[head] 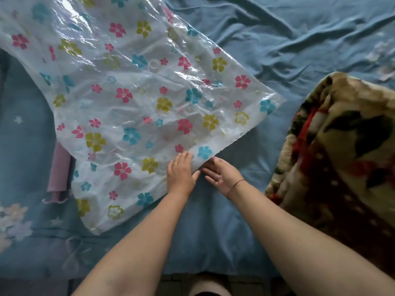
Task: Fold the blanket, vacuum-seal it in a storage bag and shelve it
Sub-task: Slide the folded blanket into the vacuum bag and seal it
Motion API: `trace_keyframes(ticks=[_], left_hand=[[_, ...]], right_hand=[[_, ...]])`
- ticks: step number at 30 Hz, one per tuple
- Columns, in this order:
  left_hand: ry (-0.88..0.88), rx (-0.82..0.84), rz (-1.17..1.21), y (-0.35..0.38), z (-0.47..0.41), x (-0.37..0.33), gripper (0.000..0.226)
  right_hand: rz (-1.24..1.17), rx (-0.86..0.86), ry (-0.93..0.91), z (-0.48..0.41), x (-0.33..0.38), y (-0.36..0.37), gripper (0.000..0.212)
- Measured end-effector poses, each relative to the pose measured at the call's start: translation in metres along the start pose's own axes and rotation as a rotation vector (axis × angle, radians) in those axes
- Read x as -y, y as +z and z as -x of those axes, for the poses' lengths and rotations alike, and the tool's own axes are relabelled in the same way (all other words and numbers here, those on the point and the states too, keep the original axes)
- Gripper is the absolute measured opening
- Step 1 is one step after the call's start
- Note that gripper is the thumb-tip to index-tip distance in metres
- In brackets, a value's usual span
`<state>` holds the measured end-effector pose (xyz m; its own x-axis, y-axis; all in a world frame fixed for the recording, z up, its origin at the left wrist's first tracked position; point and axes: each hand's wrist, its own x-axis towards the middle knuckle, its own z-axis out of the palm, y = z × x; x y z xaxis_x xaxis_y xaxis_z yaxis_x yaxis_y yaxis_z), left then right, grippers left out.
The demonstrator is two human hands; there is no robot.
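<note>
Cut-off edges and hidden parts on the bed

The flowered storage bag [132,99] runs out of view at 11 o'clock, so its far end cannot be seen; its near edge is covered by the left hand [180,170], and whether the fingers pinch the plastic cannot be told. The right hand [221,175] hides the bag's edge beneath its fingertips too. The folded blanket [339,150] is cut off at 3 o'clock. A pink cloth [59,169] at 9 o'clock lies partly under the bag. The round valve [153,65] shows only faintly through the plastic.
</note>
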<state>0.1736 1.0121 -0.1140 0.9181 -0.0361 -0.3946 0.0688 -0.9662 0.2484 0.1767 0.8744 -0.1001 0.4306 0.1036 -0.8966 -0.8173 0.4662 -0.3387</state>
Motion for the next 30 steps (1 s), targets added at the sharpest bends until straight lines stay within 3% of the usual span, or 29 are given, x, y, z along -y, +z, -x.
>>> trace_keyframes(ticks=[7,11,14,22,28,30], left_hand=[[-0.115,0.075,0.399,-0.015,-0.021,0.013,0.037],[-0.14,0.134,0.61,-0.035,-0.034,0.022,0.022],[-0.127,0.205,0.75,-0.048,-0.034,0.027,0.021],[-0.124,0.295,0.806,-0.065,-0.027,0.031,0.022],[-0.112,0.198,0.805,-0.101,-0.018,0.018,0.023],[-0.091,0.134,0.816,-0.126,-0.023,0.017,0.024]], right_hand=[[-0.017,-0.008,-0.019,0.001,-0.001,0.009,0.025],[-0.028,0.004,-0.067,-0.002,0.0,0.021,0.007],[-0.03,0.051,-0.133,-0.001,0.001,0.032,0.02],[0.0,0.014,-0.178,0.007,-0.001,0.046,0.012],[0.082,-0.062,-0.21,0.021,0.0,0.051,0.003],[0.118,-0.135,-0.222,0.022,0.004,0.043,0.013]])
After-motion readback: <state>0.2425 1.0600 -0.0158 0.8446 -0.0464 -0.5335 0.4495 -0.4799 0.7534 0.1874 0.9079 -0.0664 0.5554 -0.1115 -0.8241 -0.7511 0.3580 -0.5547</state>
